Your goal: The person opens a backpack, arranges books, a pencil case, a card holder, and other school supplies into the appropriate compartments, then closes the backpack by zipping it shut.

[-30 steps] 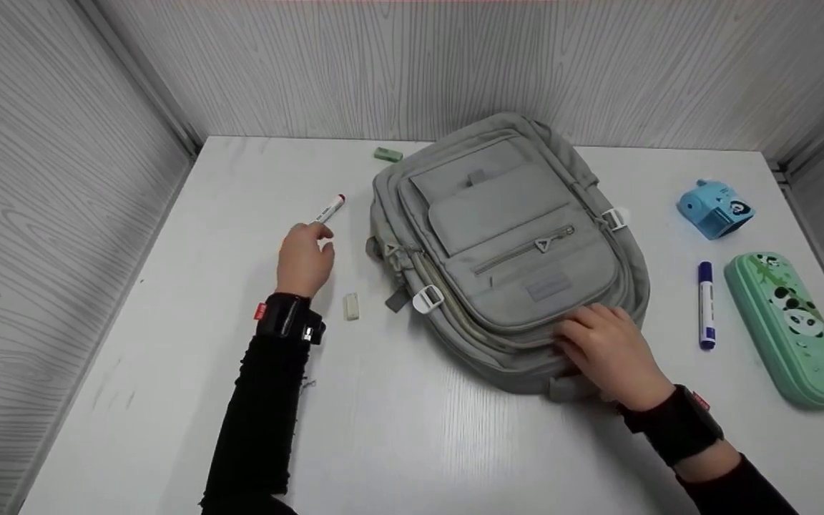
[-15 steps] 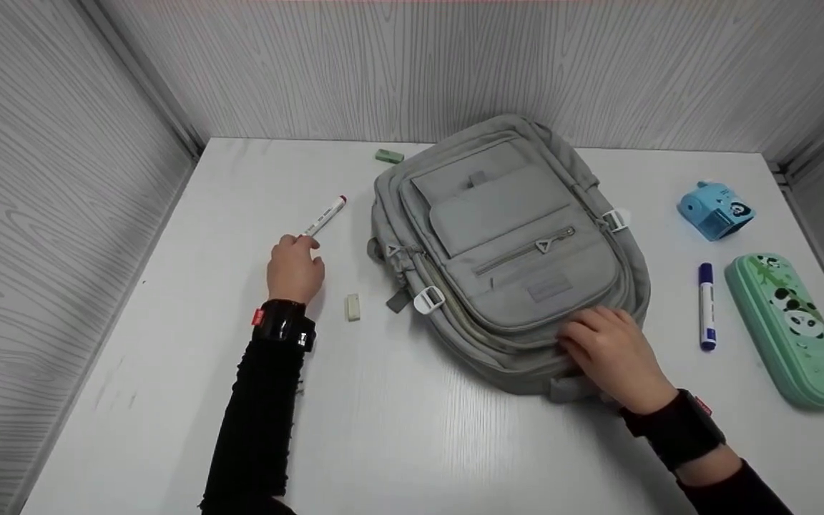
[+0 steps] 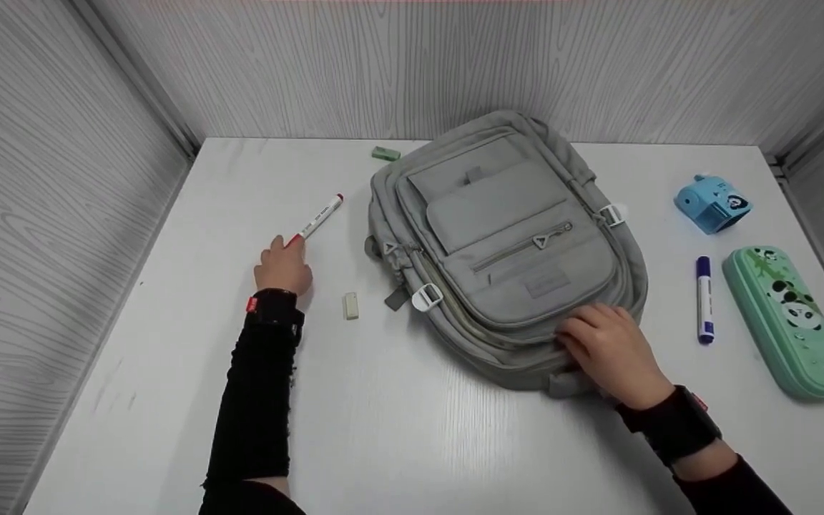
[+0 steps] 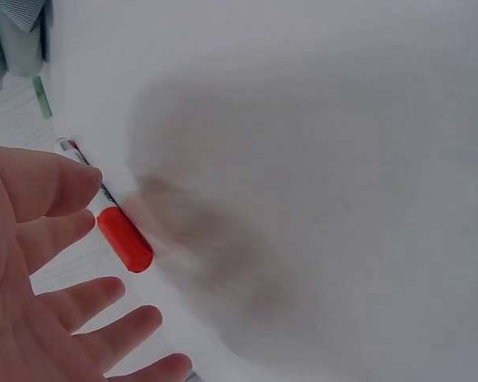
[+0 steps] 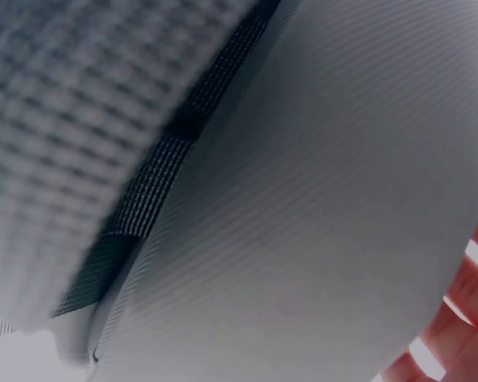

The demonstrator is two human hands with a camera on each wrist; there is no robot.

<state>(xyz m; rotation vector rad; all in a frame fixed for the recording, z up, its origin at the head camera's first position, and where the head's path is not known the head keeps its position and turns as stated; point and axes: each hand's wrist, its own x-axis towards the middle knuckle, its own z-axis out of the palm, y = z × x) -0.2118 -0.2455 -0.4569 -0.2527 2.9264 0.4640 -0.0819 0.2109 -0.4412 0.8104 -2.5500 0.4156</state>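
Note:
A white marker with a red cap (image 3: 322, 216) lies on the table left of the grey backpack (image 3: 519, 207). My left hand (image 3: 283, 268) is at the marker's near end, fingertips right by the red cap. In the left wrist view its fingers are spread and fairly straight, with the thumb and index tip beside the marker (image 4: 124, 239). My right hand (image 3: 609, 350) grips the backpack's lower edge with curled fingers. Grey fabric (image 5: 303, 199) fills most of the right wrist view, hiding part of that hand, with some fingers (image 5: 462, 294) showing at the right.
Between left hand and backpack lies a cream eraser (image 3: 351, 305); a green eraser (image 3: 385, 154) is at the back. To the right are a blue pencil sharpener (image 3: 712, 204), a blue-capped marker (image 3: 704, 300) and a green panda pencil case (image 3: 791, 322). Walls (image 3: 355, 64) enclose the table.
My left hand has drawn back toward me and to the left along the marker, uncovering more of its barrel and red cap. The right hand has stayed on the backpack's edge.

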